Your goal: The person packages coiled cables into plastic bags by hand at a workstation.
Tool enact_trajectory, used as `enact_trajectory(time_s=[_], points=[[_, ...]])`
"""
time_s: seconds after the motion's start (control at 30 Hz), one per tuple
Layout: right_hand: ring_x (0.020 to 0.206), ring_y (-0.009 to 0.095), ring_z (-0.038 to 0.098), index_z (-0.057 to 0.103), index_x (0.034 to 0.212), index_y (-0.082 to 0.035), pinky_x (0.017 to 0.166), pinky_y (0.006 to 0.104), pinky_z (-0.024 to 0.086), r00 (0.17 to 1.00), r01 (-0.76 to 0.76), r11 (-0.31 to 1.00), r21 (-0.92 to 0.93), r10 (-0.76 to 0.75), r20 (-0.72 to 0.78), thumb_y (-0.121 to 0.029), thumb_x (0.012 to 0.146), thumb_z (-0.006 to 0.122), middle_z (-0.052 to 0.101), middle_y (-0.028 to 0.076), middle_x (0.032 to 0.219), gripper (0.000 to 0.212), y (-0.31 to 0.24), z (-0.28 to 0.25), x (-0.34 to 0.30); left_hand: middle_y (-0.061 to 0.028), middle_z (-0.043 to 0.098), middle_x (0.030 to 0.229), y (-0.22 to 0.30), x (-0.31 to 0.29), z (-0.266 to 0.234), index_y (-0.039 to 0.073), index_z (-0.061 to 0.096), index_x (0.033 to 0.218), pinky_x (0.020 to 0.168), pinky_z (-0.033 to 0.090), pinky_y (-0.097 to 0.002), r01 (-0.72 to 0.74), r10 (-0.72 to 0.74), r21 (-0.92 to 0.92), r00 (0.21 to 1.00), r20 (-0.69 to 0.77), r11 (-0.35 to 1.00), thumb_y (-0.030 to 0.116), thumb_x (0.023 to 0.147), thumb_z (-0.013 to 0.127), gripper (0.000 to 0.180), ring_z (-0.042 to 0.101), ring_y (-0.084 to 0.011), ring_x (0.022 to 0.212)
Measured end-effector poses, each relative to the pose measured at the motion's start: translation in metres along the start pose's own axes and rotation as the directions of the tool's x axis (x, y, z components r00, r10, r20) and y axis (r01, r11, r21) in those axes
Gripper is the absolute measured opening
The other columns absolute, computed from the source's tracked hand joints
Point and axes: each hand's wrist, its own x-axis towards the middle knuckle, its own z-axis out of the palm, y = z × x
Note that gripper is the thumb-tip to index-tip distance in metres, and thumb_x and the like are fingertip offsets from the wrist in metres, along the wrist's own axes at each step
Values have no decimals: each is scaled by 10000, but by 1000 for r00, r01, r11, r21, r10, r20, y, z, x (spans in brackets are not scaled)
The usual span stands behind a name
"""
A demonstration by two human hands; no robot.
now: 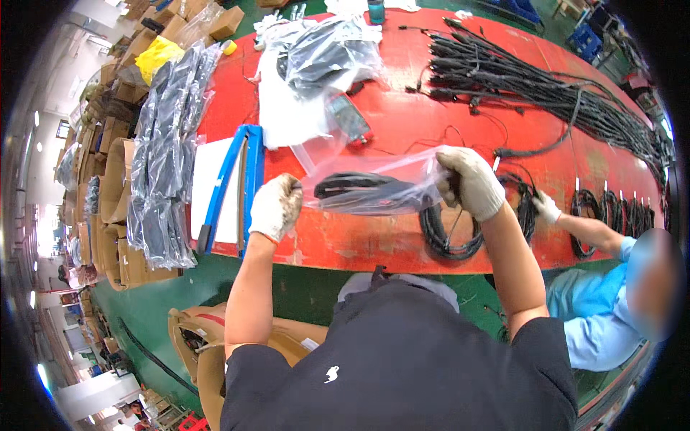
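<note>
Between my hands a clear plastic bag is stretched out above the red table, with a coiled black cable inside it. My left hand, in a white work glove, is closed on the bag's left end. My right hand, gloved too, grips the other end, its fingers folded over the plastic. Just below my right hand lies a loose black cable coil on the table. To the left of my left hand stands a blue-armed paper cutter with a white bed.
Bagged black coils lie along the table's left end. A long bundle of black cables spreads over the far right. A handheld meter sits at the back. On the right, a co-worker's gloved hand touches coils. Cardboard boxes stand below.
</note>
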Motion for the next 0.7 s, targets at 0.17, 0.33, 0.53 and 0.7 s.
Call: enact_trajectory(time_s=[0.17, 0.33, 0.53, 0.7], points=[[436, 130, 486, 592, 746, -85, 422, 280, 375, 998, 23, 1000, -5, -23, -67, -351, 980, 530, 533, 20, 568, 360, -32, 17, 34, -228, 689, 868, -22, 49, -21, 36, 648, 919, 743, 523, -456, 48, -28, -204, 995, 96, 978, 206, 913, 628, 171, 671, -407, 842], [425, 157, 438, 505, 635, -117, 440, 317, 350, 976, 169, 967, -193, -192, -106, -346, 966, 510, 495, 37, 533, 403, -104, 17, 151, -102, 631, 727, -38, 196, -58, -4, 655, 885, 638, 491, -346, -11, 55, -300, 989, 137, 954, 129, 887, 646, 134, 607, -187, 689], [465, 124, 472, 571, 748, -106, 438, 287, 371, 941, 241, 960, -146, -268, -206, -317, 957, 583, 566, 22, 626, 297, -225, 47, 290, -76, 660, 709, -79, 397, -101, 0, 699, 928, 566, 496, -310, -159, 31, -520, 969, -247, 839, 163, 917, 664, 167, 610, -148, 614], [532, 157, 556, 629, 797, -9, 509, 323, 457, 852, 288, 683, -671, -503, -147, -300, 959, 557, 609, 84, 658, 341, -201, 43, 327, -156, 708, 723, -83, 431, -92, 1, 694, 1020, 630, 552, -377, -145, -62, -399, 884, -464, 905, 225, 913, 680, 249, 700, -246, 638]])
